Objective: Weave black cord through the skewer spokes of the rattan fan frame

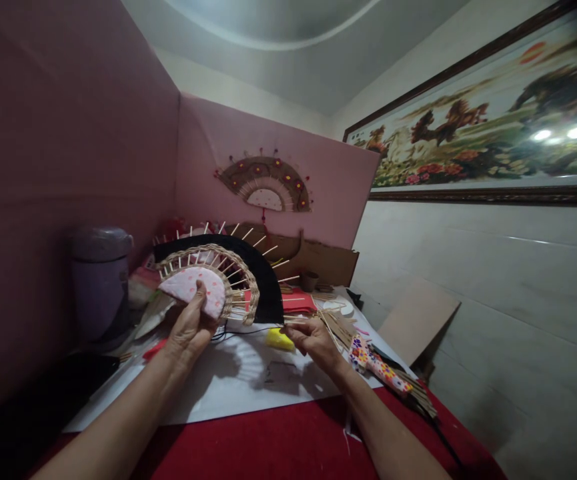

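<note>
My left hand (193, 328) grips a half-round fan frame at its white, red-dotted base (203, 285), thumb on top and fingers behind. Thin pale sticks radiate from that base, crossed by a braided tan band and a wide black woven band (267, 283). At the fan's right lower corner, my right hand (313, 340) has its fingertips pinched at the end of the black band, by the lowest sticks. A thin black cord (241, 330) loops below the fan. Whether the right fingers hold cord or stick is hard to see.
A finished-looking fan (268, 183) hangs on the pink panel. A purple bin (101, 283) stands left. On the white sheet (248, 393) lie a yellow piece (281, 339), red material (298, 300) and a flower-patterned object (381, 365). Loose sticks lie at right, over red cloth (248, 440).
</note>
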A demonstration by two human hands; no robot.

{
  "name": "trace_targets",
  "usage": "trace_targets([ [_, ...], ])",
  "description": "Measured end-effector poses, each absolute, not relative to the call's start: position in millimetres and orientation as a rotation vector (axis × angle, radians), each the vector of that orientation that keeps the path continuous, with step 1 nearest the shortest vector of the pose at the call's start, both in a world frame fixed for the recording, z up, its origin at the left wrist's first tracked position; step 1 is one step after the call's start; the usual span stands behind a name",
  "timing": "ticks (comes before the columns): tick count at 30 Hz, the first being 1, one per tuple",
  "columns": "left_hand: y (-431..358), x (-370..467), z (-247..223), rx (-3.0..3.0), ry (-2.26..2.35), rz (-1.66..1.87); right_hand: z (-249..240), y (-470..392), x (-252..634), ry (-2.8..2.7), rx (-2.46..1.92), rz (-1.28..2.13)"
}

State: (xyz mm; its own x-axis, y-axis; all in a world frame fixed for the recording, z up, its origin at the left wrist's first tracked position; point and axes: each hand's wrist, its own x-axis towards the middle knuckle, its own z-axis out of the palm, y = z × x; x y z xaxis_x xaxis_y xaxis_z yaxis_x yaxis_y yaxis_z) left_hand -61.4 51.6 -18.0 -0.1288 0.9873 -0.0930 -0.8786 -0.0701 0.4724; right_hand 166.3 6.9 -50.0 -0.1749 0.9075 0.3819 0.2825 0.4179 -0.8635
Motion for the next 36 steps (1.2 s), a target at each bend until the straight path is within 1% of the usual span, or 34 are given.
trace_targets([
  [4, 49, -63, -16, 0.309, 0.494, 1.655, -46, 10, 171, -1.565, -1.041, 0.716],
  [13, 53, -68, -18, 0.276, 0.544, 1.679, -46, 4, 172, -1.566, -1.057, 0.298],
  [18, 54, -67, -20, 0.29, 0.553, 1.679, -44, -3, 172, -1.588, -0.959, 0.046],
  [21, 56, -68, -22, 0.293, 0.552, 1.687, -43, -6, 172, -1.587, -0.902, -0.018],
  [25, 59, -68, -24, 0.286, 0.552, 1.688, -43, -5, 172, -1.583, -0.871, -0.007],
  [29, 56, -67, -21, 0.267, 0.532, 1.676, -46, 0, 170, -1.561, -0.909, 0.107],
  [36, 45, -59, -15, 0.3, 0.469, 1.584, -55, 9, 166, -1.501, -0.894, 0.543],
])
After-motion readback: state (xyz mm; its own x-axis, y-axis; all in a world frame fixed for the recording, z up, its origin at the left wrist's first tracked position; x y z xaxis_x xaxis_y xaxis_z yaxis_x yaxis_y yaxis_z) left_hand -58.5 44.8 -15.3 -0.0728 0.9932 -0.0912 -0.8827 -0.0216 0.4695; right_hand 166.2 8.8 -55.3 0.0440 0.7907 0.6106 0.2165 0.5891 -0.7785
